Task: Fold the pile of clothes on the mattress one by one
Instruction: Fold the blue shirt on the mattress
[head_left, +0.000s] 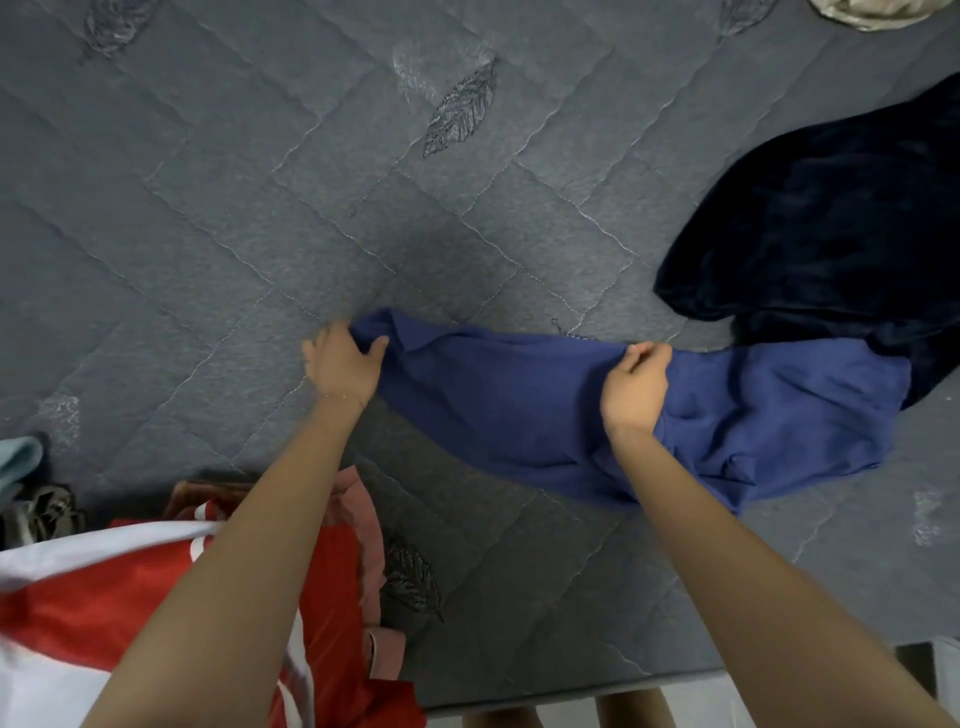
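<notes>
Both hands hold a blue garment (545, 410) stretched across the near middle of the grey quilted mattress (260, 218). The left hand (343, 364) grips one end of the cloth, thumb over the top edge and fingers curled round the bunched fabric, while the right hand (636, 387) pinches the upper edge further along, fingers folded over it. Between the two hands the edge is pulled fairly taut, and the rest of the garment hangs and drapes down toward the near side, wrinkled at its right end (which part of the garment each hand has, sleeve or hem, cannot be told). Its far right corner lies against a dark navy cloth (831, 223) spread on the right of the mattress. At the lower left, under the left forearm, sits the pile (104, 597): a red and white garment on top, pink cloth beside it, and teal and dark pieces at the left edge. A pale cloth (872, 13) shows at the top right corner.
</notes>
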